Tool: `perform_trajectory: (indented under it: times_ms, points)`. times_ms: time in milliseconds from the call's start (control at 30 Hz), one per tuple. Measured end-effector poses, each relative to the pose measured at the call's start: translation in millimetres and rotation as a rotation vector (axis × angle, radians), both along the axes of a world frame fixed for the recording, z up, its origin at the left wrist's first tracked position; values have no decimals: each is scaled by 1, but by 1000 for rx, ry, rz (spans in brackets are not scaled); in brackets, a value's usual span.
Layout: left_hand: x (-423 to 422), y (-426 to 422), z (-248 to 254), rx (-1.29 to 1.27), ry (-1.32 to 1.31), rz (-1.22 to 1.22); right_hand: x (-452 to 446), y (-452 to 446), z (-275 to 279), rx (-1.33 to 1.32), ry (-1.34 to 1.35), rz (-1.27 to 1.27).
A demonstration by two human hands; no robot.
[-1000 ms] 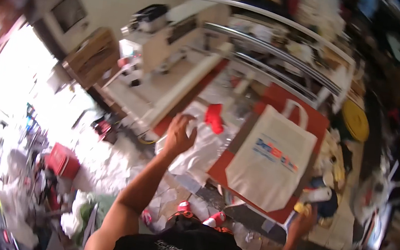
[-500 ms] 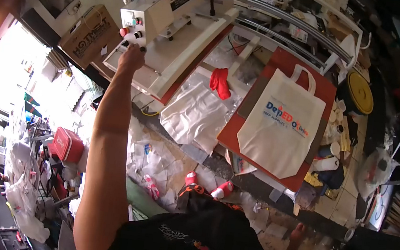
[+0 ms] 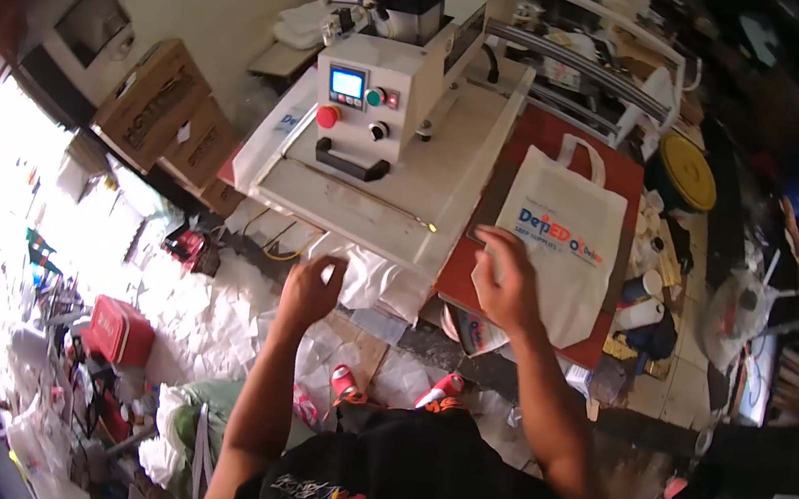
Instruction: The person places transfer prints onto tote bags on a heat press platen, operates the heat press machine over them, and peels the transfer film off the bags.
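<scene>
My left hand (image 3: 312,291) hovers in front of the heat press (image 3: 354,208), near white cloth (image 3: 375,282) hanging below its front edge. Its fingers are loosely curled, and nothing shows in them. My right hand (image 3: 508,282) is raised by the left edge of a white tote bag (image 3: 565,292), thumb and fingers apart and holding nothing. The bag lies flat on a red pad (image 3: 631,214), with blue and orange lettering facing up. The press has a black handle (image 3: 352,163), a lit display (image 3: 347,83) and a red button (image 3: 329,117). Part of another printed bag (image 3: 262,146) shows at its left.
Metal rails (image 3: 585,67) run behind the press. Cardboard boxes (image 3: 160,112) stand at the left, and a red cooler box (image 3: 121,331) sits lower left. A yellow-lidded bucket (image 3: 687,173) and bottles (image 3: 640,314) are at the right. Paper scraps litter the floor.
The press head has shifted right, covering the red cloth and exposing a printed bag at its left. My left hand has left the head's front, and my right hand has risen to the tote bag.
</scene>
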State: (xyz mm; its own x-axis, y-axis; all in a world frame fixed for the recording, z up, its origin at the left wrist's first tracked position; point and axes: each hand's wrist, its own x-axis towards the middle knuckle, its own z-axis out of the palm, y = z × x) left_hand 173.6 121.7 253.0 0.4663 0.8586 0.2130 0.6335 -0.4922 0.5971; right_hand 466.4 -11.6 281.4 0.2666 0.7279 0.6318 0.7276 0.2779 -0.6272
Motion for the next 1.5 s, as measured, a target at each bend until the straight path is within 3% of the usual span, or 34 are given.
perform_trajectory:
  times_ms: [167,200,300,333,400,500,600,700,767,867,1000,1033,1133,1167,1233,1267,1333,1467,1500]
  points:
    - [-138,-20,-113,-201,142,126,-66,82,45,119,-224,34]
    - [-169,-25,-136,-206,44,95,-72,91,46,118,-232,3]
    - [-271,-33,-215,-326,237,113,-83,119,24,-80,-392,-198]
    - [-299,-35,-229,-368,143,26,-85,118,17,-217,-482,-336]
    - [-339,-39,-243,-389,174,26,-73,111,-3,-164,-526,-516]
    - [-407,-25,-296,-236,365,-286,-61,93,0,-194,-486,-691]
    - [-449,4,-333,-204,503,-523,-51,75,3,-340,-557,-834]
    - [-466,26,-368,-269,507,-464,-32,56,4,-294,-522,-789]
    - [-475,49,-411,-84,638,-603,-23,41,8,-274,-504,-781]
    - [-463,75,-428,-76,568,-616,-8,23,6,-264,-515,-794]
    - [-439,106,-398,-77,488,-617,1,9,6,-235,-470,-781]
    - [-433,113,-397,-195,529,-504,4,6,3,-245,-464,-797]
    - [-412,147,-372,-267,568,-472,14,-8,0,-312,-432,-832]
    - [-384,151,-323,-744,288,81,16,-10,-2,-363,-404,-858]
    - [-361,182,-292,-650,82,184,15,-12,-3,-391,-354,-907]
    - [-334,194,-225,-608,-11,186,13,-13,-3,-409,-310,-961]
    - [-314,237,-202,-558,-113,237,16,-17,-6,-430,-325,-975]
    - [-286,317,-136,-262,-53,84,24,-18,-19,-418,-246,-1014]
    - [-276,333,-116,-167,-111,30,24,-14,-22,-316,-351,-1087]
